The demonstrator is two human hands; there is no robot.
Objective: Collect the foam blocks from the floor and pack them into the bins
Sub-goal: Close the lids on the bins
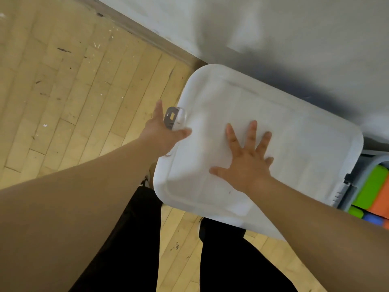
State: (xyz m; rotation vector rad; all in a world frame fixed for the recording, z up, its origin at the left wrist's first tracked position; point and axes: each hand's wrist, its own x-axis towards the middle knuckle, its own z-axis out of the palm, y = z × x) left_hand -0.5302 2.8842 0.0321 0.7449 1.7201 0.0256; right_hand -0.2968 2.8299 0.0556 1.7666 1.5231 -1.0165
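A white lid (pixel 273 127) covers a bin that stands against the wall. My right hand (pixel 246 163) presses flat on the lid with its fingers spread. At the lid's left edge my left hand (pixel 163 131) grips the grey latch (pixel 171 118), thumb on top of the lid. A second bin (pixel 355 186) at the far right stands open and holds green (pixel 372 186), orange (pixel 382 203) and blue foam blocks (pixel 372 219). I see no loose blocks on the floor.
A grey wall (pixel 273 28) with a baseboard runs diagonally behind the bins. Scuffed wooden floor (pixel 73 91) fills the left side. My legs in black trousers (pixel 130 249) stand just in front of the closed bin.
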